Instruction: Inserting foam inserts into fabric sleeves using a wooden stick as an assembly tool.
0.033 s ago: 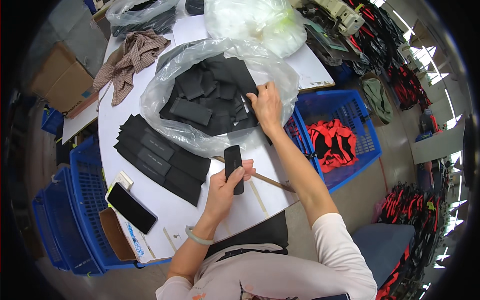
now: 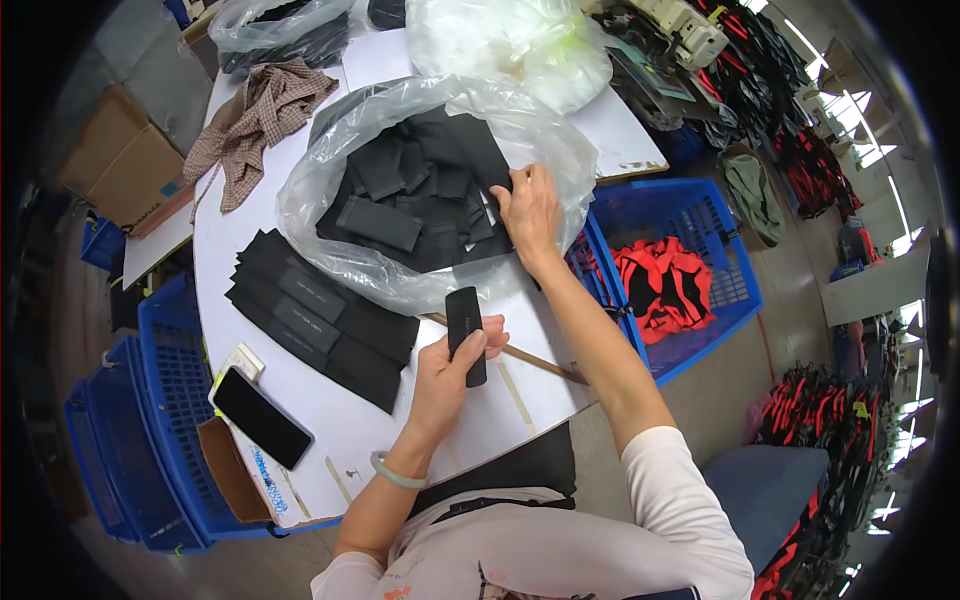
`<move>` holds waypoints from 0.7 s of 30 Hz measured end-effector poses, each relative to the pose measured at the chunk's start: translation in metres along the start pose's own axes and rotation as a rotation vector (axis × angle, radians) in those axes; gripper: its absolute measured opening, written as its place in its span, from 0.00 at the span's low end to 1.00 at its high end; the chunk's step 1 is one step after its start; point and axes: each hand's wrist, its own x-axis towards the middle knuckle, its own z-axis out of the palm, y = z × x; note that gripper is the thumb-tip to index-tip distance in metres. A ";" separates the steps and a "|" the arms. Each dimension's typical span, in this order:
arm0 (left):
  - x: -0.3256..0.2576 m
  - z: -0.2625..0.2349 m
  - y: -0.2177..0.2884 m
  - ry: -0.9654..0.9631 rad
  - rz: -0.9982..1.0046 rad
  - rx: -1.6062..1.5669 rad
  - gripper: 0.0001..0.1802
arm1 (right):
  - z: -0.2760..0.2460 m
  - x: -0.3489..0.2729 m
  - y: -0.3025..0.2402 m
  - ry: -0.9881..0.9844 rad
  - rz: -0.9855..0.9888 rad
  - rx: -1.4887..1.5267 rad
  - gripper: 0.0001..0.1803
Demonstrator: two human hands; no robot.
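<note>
My left hand (image 2: 445,382) is closed around a small stack of narrow black fabric pieces (image 2: 464,325), held upright above the table's front part. Faint print shows on its front face. My right hand (image 2: 532,212) is at the right side of a clear plastic bag (image 2: 300,205), its fingers curled beside the edge of a large black piece. What they pinch, if anything, is hidden. Inside the bag lies a loose heap of black fabric pieces (image 2: 380,222). Left of my left hand, several black strips with labels (image 2: 320,318) are fanned out in overlapping rows on the white table (image 2: 490,425).
A phone (image 2: 262,416) lies at the table's left edge, with a checked cloth (image 2: 270,110) farther back. Blue crates (image 2: 180,350) stand on the left. On the right, a blue crate (image 2: 735,285) contains red and black pieces (image 2: 655,290). A wooden stick (image 2: 540,362) lies near the front.
</note>
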 end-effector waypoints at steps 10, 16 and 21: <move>0.038 0.002 -0.003 0.176 0.123 -0.006 0.16 | 0.005 0.001 0.027 0.138 0.043 0.459 0.11; 0.129 -0.001 -0.016 0.049 0.388 0.304 0.17 | -0.039 0.012 0.038 0.006 0.095 0.881 0.11; 0.178 -0.002 -0.040 -0.051 0.634 1.093 0.25 | -0.102 0.030 0.023 0.126 0.154 1.120 0.10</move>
